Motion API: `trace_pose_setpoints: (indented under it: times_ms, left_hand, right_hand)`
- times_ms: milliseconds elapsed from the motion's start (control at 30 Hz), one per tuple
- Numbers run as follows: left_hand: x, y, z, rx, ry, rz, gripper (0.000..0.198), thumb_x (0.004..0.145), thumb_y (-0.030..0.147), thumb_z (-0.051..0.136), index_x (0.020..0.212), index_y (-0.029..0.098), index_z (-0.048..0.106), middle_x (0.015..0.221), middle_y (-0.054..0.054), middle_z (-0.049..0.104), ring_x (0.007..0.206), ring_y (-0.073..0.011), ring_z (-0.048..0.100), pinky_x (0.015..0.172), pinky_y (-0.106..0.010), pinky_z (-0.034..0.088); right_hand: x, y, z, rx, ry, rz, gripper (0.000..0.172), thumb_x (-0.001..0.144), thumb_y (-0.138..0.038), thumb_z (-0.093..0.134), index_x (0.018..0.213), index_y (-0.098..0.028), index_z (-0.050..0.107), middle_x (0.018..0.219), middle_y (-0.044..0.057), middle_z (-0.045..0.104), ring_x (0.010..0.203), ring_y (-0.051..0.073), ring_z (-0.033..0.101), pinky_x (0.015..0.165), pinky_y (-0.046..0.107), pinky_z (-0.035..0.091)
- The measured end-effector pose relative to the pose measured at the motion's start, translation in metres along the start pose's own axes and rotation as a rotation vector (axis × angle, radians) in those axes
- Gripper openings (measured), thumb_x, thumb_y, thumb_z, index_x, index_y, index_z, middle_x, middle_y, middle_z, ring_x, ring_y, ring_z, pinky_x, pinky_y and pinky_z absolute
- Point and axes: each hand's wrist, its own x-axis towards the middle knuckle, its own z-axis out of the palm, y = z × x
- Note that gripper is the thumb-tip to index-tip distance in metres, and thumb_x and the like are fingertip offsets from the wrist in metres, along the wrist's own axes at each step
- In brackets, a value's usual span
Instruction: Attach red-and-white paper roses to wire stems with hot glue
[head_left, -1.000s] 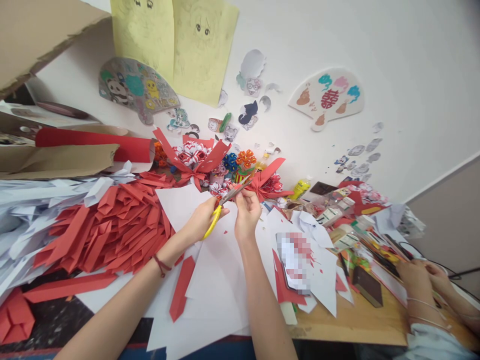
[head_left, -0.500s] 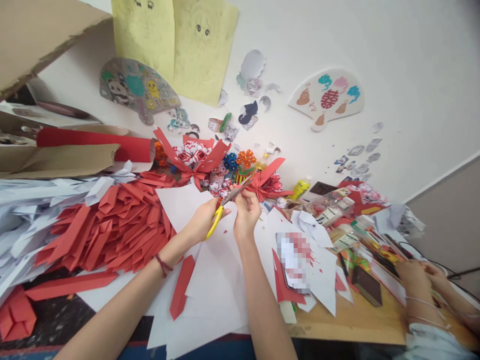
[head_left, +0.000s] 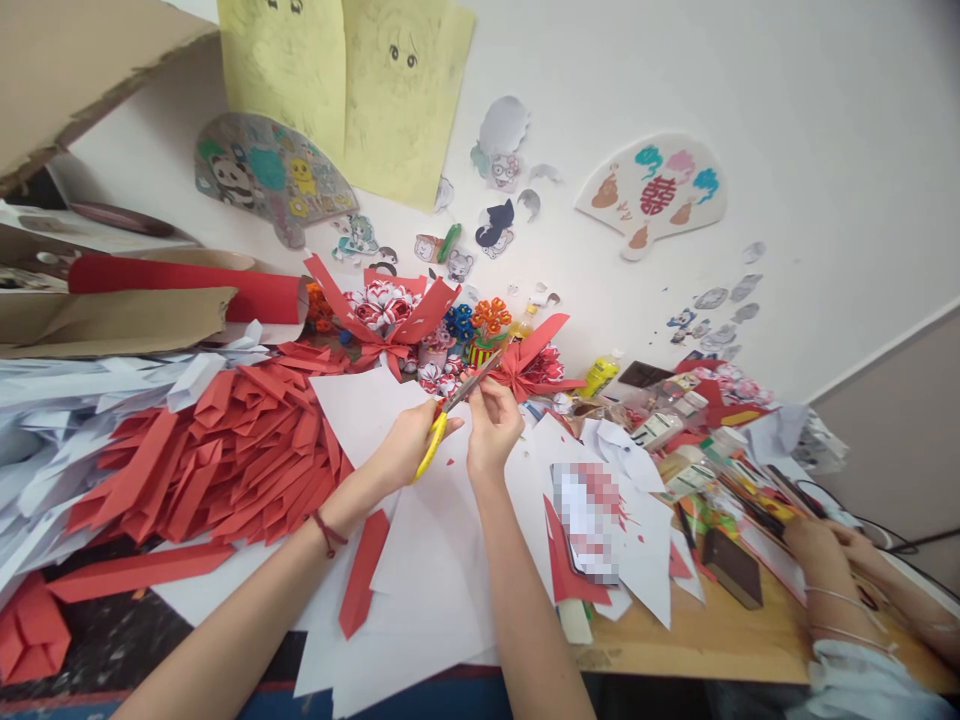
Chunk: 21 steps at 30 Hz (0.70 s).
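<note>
My left hand (head_left: 401, 448) is closed round the yellow handles of a pair of scissors (head_left: 450, 410), whose blades point up and to the right. My right hand (head_left: 491, 425) is right beside it, its fingertips pinched together at the blades on something too small to make out. Both hands hover over white paper sheets (head_left: 435, 560) sprinkled with tiny red snippets. A red paper strip (head_left: 364, 575) lies on the sheets beneath my left forearm.
A heap of folded red paper (head_left: 225, 450) and white strips (head_left: 45, 420) fills the left. Paper flowers (head_left: 390, 310) and a glue bottle (head_left: 600, 375) stand by the wall. A phone (head_left: 589, 520) lies to the right. Another person's hands (head_left: 832, 555) work at the cluttered right edge.
Both hands have stayed in nearly the same place, sinking only slightly. The scissors remain at the pinched fingertips of my right hand.
</note>
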Motion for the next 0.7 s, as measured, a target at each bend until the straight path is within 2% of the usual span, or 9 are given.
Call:
trace_pose_setpoints:
  times_ms: [167,333,467,567,700]
  left_hand:
    - [0.0,0.0,0.002,-0.101,0.048,-0.069,0.048,0.085,0.066,0.052,0.071,0.022,0.04,0.06,0.004,0.045,0.055,-0.0126,0.04,0.056,-0.026,0.031]
    - [0.005,0.01,-0.009,-0.234,0.159,-0.15,0.047,0.088,0.065,0.047,0.078,0.019,0.05,0.061,0.004,0.045,0.054,-0.0119,0.042,0.052,-0.025,0.034]
    - [0.007,0.018,-0.016,-0.413,0.226,-0.18,0.038,0.081,0.055,0.063,0.078,0.017,0.058,0.05,0.006,0.043,0.048,-0.01,0.039,0.049,-0.024,0.034]
    - [0.008,0.018,-0.017,-0.472,0.259,-0.186,0.033,0.078,0.048,0.069,0.078,0.016,0.062,0.05,0.006,0.046,0.047,-0.0087,0.039,0.048,-0.023,0.032]
    - [0.008,0.014,-0.016,-0.453,0.25,-0.157,0.034,0.078,0.049,0.069,0.076,0.016,0.062,0.054,0.005,0.047,0.048,-0.0079,0.039,0.048,-0.022,0.031]
  right_hand:
    - [0.003,0.0,-0.001,-0.003,0.036,0.057,0.021,0.078,-0.035,0.076,0.086,-0.018,0.067,0.097,0.007,0.072,0.093,0.021,0.071,0.091,0.039,0.057]
    - [0.005,-0.002,-0.002,0.12,-0.114,0.189,0.022,0.077,-0.036,0.078,0.086,-0.018,0.067,0.087,0.004,0.072,0.083,0.02,0.071,0.087,0.039,0.058]
    - [0.003,-0.005,-0.001,0.057,-0.209,0.238,0.021,0.075,-0.035,0.079,0.082,-0.017,0.07,0.079,0.001,0.069,0.073,0.016,0.067,0.075,0.031,0.057]
    - [0.002,-0.006,-0.001,0.04,-0.247,0.253,0.021,0.074,-0.035,0.08,0.081,-0.017,0.07,0.078,0.001,0.068,0.07,0.014,0.064,0.072,0.029,0.055]
    - [0.002,-0.005,-0.001,0.005,-0.265,0.253,0.022,0.073,-0.035,0.08,0.081,-0.017,0.07,0.078,0.001,0.068,0.07,0.014,0.063,0.072,0.028,0.054]
